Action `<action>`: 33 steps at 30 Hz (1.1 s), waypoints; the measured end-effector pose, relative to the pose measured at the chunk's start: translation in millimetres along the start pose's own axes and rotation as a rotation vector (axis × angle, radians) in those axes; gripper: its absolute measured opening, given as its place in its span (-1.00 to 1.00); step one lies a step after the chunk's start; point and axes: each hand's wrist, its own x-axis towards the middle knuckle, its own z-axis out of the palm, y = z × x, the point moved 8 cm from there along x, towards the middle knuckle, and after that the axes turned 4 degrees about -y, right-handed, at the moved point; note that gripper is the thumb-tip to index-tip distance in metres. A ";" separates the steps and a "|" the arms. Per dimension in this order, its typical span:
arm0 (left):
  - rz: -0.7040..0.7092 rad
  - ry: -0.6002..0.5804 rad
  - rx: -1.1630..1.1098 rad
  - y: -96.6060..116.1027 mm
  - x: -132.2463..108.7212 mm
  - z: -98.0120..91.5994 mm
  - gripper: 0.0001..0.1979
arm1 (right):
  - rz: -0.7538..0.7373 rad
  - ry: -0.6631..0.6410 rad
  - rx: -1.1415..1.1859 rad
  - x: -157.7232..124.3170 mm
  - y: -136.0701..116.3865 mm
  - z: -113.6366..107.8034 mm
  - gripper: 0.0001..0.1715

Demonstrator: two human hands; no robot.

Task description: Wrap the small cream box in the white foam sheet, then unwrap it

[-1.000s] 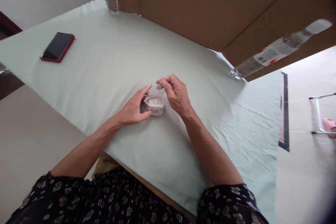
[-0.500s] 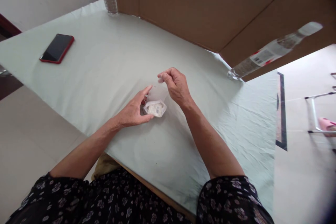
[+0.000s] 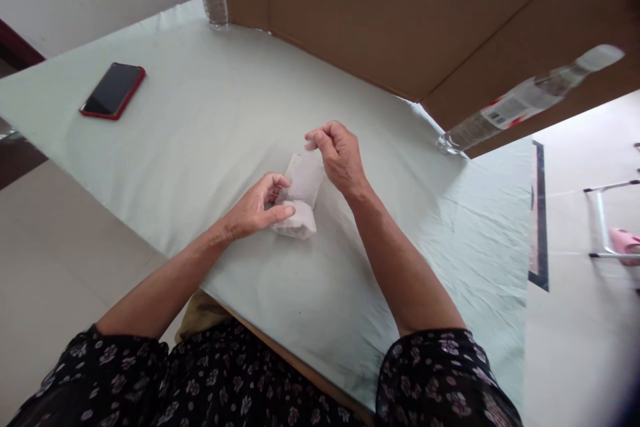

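White translucent folded packet (image 3: 299,220) lies on the pale-green cloth-covered counter (image 3: 210,107) between the hands — apparently part-opened, far section flat, bulky near end folded — left hand (image 3: 254,209) parted, thumb touching it; whether the right hand's (image 3: 341,157) curled fingertips pinch anything cannot be told.

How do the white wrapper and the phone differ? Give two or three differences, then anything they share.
Colour: the white wrapper is whitish; the phone is dark with red edging.
Shape: the wrapper is creased and bulges; the phone is flat and smooth.
Place: the wrapper is at the left hand; the phone lies apart from both hands.
Shared: both are over the pale cloth.
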 end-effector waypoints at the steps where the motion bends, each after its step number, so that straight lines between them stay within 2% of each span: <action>1: -0.019 -0.009 -0.036 -1.5 0.7 0.3 -0.47 | -0.003 0.007 0.005 0.7 -0.2 -0.7 -0.71; 10: -0.065 -0.101 -0.160 -1.7 3.6 4.0 -0.38 | -0.005 0.023 0.038 5.4 8.1 -0.9 -0.66; 14: -0.076 -0.083 -0.170 -3.3 4.1 2.6 -0.32 | 0.025 0.186 0.086 -5.3 10.4 -22.1 -0.74; 17: -0.086 -0.069 -0.188 -4.5 4.0 2.3 -0.31 | 0.046 0.260 0.083 -25.1 -1.0 -35.9 -0.82; 19: -0.087 -0.071 -0.212 -5.2 3.8 2.9 -0.30 | 0.091 0.182 0.040 -40.2 -10.9 -31.8 -0.79; 23: -0.064 -0.064 -0.225 -6.9 3.5 2.1 -0.29 | 0.227 -0.157 -0.097 -70.3 -19.7 4.1 -0.70; 25: -0.047 -0.053 -0.203 -8.1 3.3 0.2 -0.32 | 0.282 -0.244 -0.212 -80.5 -18.1 18.5 -0.65; 30: 0.004 -0.027 -0.186 -9.8 2.5 -4.6 -0.37 | 0.338 -0.262 -0.402 -83.5 -12.5 31.3 -0.54; 33: 0.006 -0.019 -0.233 -11.6 2.7 -5.0 -0.37 | 0.345 -0.258 -0.411 -80.6 -10.2 31.5 -0.65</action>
